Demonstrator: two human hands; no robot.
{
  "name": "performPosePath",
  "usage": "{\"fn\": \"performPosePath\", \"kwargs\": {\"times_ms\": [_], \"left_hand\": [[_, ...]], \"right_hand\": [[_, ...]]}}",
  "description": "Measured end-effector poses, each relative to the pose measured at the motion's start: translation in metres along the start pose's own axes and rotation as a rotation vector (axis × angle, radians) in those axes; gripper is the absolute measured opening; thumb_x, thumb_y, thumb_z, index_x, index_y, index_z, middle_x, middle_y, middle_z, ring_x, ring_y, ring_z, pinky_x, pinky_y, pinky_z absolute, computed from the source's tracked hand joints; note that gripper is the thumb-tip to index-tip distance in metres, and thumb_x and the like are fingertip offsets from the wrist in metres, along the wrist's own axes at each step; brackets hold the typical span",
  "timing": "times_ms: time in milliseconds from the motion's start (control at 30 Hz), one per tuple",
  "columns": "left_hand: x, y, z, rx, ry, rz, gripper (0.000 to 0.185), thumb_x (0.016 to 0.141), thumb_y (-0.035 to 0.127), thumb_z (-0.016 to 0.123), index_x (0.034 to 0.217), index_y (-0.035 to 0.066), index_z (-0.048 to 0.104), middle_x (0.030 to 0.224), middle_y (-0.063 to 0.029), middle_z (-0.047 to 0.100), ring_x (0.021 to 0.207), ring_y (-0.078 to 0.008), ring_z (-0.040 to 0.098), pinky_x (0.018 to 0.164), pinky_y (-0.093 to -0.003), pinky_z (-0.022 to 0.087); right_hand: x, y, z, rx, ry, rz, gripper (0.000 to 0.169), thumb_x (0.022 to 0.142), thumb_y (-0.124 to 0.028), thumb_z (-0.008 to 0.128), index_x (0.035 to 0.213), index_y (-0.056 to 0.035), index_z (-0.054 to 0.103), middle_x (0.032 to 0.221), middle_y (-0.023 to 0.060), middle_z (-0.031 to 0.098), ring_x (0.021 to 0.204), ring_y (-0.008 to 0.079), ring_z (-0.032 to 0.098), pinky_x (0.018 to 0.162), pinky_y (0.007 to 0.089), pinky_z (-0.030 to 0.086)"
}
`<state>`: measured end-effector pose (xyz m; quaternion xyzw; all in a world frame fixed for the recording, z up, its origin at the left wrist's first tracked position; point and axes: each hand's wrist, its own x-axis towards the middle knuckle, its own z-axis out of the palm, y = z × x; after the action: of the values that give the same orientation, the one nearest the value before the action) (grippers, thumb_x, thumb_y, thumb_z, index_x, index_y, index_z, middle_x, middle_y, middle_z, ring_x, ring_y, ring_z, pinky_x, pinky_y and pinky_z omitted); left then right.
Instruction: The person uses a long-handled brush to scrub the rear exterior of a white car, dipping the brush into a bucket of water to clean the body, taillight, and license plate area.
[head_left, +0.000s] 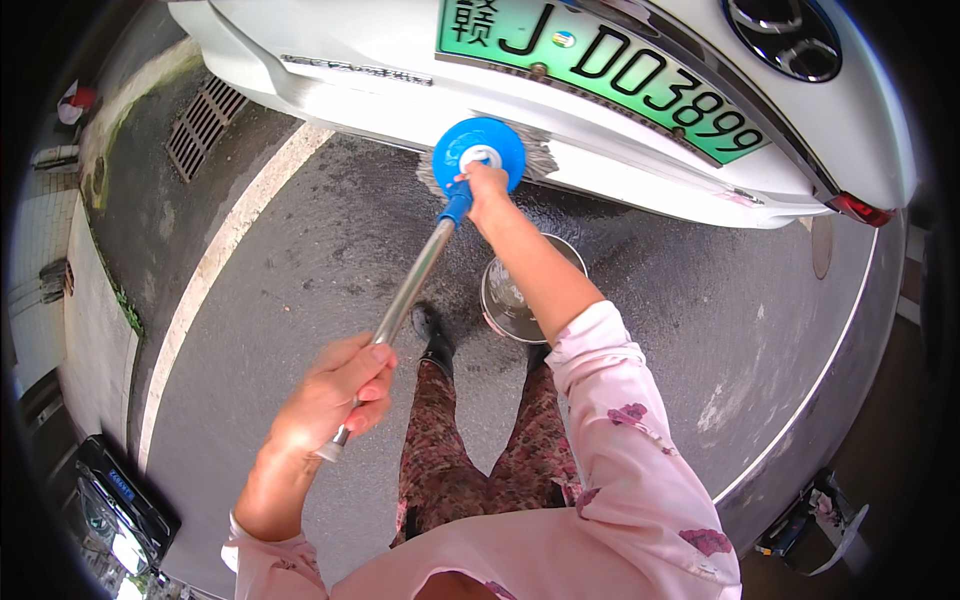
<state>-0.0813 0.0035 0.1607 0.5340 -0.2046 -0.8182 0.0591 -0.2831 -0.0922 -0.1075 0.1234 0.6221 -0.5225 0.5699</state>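
A mop with a round blue plastic head (450, 146) and grey strands (541, 154) is pressed to the lower rear bumper of a white car (367, 112). My right hand (484, 189) grips the mop at the white joint, just above its blue collar. Lower down, my left hand (337, 394) is closed around the metal handle (415, 281) near its end cap. Below my right forearm stands a round bucket (514, 296) of murky water, partly hidden by that arm.
The asphalt (300, 300) is wet under the bumper. White painted lines (217, 259) run on both sides. A drain grate (204, 127) lies at the upper left, a dark car (124, 502) at the lower left. My black boots (437, 341) stand close to the bucket.
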Motion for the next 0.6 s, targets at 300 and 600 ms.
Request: {"fn": "performPosePath", "kwargs": {"times_ms": [300, 600], "left_hand": [[-0.039, 0.018, -0.072, 0.121, 0.289, 0.206, 0.022, 0.091, 0.02, 0.046, 0.082, 0.0, 0.047, 0.055, 0.0019, 0.037, 0.034, -0.0042, 0.031, 0.032, -0.0201, 0.022], [-0.003, -0.018, -0.07, -0.076, 0.354, 0.361, 0.02, 0.094, 0.016, 0.041, 0.078, 0.004, 0.038, 0.052, -0.0004, 0.04, 0.037, -0.0093, 0.039, 0.033, -0.0253, 0.029]], "right_hand": [[-0.01, 0.062, 0.166, -0.092, -0.26, 0.071, 0.025, 0.081, -0.008, 0.052, 0.101, 0.0057, 0.047, 0.07, 0.0144, 0.056, 0.055, 0.0241, 0.055, 0.049, 0.0411, 0.05], [-0.004, 0.075, 0.243, -0.751, -0.434, -0.164, 0.025, 0.079, -0.007, 0.056, 0.097, 0.0094, 0.052, 0.07, 0.0127, 0.058, 0.056, 0.0196, 0.058, 0.046, 0.0346, 0.047]]}}
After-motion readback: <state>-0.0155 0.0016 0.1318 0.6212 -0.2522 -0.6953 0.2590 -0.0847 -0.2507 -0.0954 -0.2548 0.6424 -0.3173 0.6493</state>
